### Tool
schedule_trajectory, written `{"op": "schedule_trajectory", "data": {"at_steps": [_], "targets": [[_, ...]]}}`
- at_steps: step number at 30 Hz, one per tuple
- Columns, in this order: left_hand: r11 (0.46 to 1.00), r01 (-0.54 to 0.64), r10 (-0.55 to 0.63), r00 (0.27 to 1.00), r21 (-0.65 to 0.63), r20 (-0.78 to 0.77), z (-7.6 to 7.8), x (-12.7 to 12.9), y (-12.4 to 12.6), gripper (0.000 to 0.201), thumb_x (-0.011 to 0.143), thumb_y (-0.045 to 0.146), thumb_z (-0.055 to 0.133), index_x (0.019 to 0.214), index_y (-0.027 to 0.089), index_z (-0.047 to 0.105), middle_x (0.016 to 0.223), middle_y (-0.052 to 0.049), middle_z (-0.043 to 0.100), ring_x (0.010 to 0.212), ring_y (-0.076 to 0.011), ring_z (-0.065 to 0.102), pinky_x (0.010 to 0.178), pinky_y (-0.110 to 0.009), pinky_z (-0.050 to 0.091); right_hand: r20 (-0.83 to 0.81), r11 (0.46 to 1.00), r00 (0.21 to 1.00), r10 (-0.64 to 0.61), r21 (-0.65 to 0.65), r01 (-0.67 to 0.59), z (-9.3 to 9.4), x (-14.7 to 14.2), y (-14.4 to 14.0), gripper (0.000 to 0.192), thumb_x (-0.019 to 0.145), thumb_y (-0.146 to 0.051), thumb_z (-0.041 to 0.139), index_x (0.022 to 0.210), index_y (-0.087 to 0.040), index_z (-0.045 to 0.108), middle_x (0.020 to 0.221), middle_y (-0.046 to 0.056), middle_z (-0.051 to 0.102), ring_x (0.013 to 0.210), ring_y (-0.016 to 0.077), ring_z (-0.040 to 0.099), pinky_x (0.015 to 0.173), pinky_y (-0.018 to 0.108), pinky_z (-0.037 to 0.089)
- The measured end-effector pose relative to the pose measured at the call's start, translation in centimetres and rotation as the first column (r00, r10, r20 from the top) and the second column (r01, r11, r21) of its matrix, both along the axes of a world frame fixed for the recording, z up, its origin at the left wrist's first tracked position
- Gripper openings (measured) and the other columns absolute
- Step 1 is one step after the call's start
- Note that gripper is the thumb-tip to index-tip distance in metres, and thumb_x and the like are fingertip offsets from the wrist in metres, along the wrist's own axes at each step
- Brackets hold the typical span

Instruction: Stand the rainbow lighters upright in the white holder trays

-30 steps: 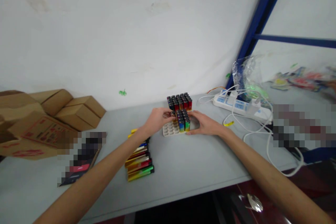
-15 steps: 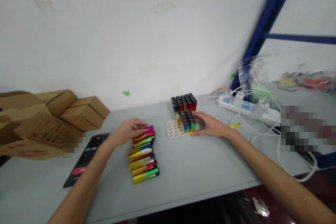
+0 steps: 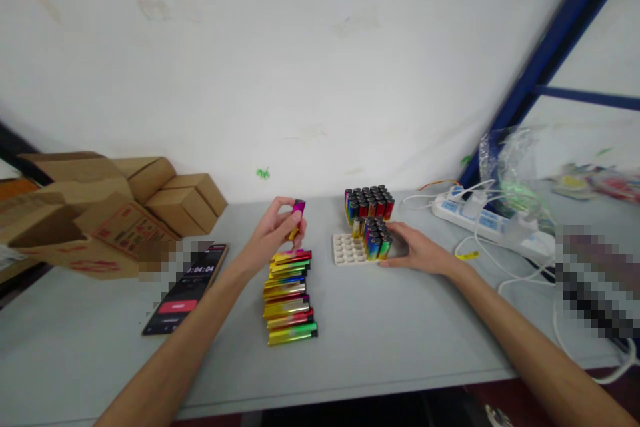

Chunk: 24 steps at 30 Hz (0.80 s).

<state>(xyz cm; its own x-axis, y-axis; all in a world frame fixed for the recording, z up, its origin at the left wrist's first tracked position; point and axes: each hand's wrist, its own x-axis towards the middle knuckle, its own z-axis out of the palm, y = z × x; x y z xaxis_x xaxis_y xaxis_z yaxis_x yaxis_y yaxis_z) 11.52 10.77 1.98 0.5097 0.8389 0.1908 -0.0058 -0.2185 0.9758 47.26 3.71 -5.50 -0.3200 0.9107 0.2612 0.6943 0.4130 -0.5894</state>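
My left hand (image 3: 280, 227) pinches a purple-and-gold lighter (image 3: 296, 219) upright, its dark top pointing up. Below it, several metallic lighters (image 3: 287, 307) in gold, red, green and blue lie side by side in a column on the table. My right hand (image 3: 417, 250) curves around the right side of a white tray (image 3: 347, 250) with round holes, thumb at the front and fingers behind. Standing lighters (image 3: 377, 240) fill the tray's right part, and a single gold one (image 3: 357, 228) stands left of them. The left holes are vacant.
Behind the tray stands a block of upright lighters (image 3: 369, 203). A phone with a running timer (image 3: 193, 287) lies left, before cardboard boxes (image 3: 185, 203). At right are a power strip (image 3: 493, 223), white cables and a blue metal frame (image 3: 545, 60).
My left hand has lifted the purple-and-gold lighter from the far end of the column and turned it upright. The right hand stays at the tray. The view has shifted slightly.
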Motion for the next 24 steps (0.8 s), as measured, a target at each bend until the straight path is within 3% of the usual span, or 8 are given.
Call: {"op": "schedule_trajectory", "data": {"at_steps": [3,7,11,19,24], "targets": [[0.966,0.119,-0.068,0.973,-0.228,0.221,2.0,2.6,-1.5,0.031,0.090,0.047,0.066,0.100,0.025,0.047,0.068,0.006,0.052,0.054,-0.0099,0.045,0.052,-0.022,0.040,0.004,1.000,1.000,0.010,0.009,-0.010,0.2,-0.1,0.0,0.075,0.076,-0.056,0.080,0.137,-0.020,0.055,0.140,0.015,0.060,0.128,0.0334,0.059,0.112,0.053,0.045],[0.917,0.130,-0.020,0.959,-0.378,0.283,2.6,5.0,-2.2,0.041,0.090,0.057,0.050,0.075,0.019,0.048,0.057,0.007,0.031,0.045,-0.0077,0.026,0.043,-0.019,0.023,-0.013,1.000,1.000,0.014,0.015,-0.014,0.5,-0.3,-0.1,0.077,0.075,-0.055,0.081,0.137,-0.019,0.055,0.138,0.016,0.061,0.126,0.0335,0.060,0.112,0.053,0.046],[0.897,0.123,-0.018,0.970,-0.424,0.242,1.7,5.6,-2.4,0.041,0.085,0.053,0.046,0.061,0.020,0.039,0.054,0.007,0.024,0.044,-0.0078,0.018,0.042,-0.021,0.014,-0.021,1.000,1.000,0.022,0.009,-0.022,0.6,-0.3,-0.2,0.079,0.074,-0.055,0.082,0.138,-0.019,0.054,0.138,0.016,0.061,0.126,0.0340,0.060,0.112,0.054,0.046],[0.855,0.198,-0.075,0.962,-0.479,0.264,0.5,4.8,-2.4,0.037,0.079,0.050,0.045,0.056,0.021,0.036,0.054,0.006,0.022,0.046,-0.0086,0.017,0.043,-0.021,0.016,-0.006,1.000,1.000,0.000,0.012,0.000,0.5,-0.2,-0.1,0.077,0.075,-0.055,0.081,0.138,-0.019,0.055,0.138,0.016,0.061,0.126,0.0348,0.060,0.112,0.054,0.046],[0.857,0.189,-0.073,0.966,-0.479,0.250,-0.6,4.7,-1.9,0.036,0.079,0.047,0.045,0.057,0.021,0.034,0.053,0.007,0.019,0.044,-0.0077,0.013,0.040,-0.019,0.014,0.032,1.000,0.999,-0.012,-0.013,0.012,0.6,-0.2,-0.1,0.078,0.075,-0.057,0.081,0.137,-0.017,0.055,0.134,0.016,0.063,0.122,0.0347,0.062,0.109,0.053,0.048]]}}
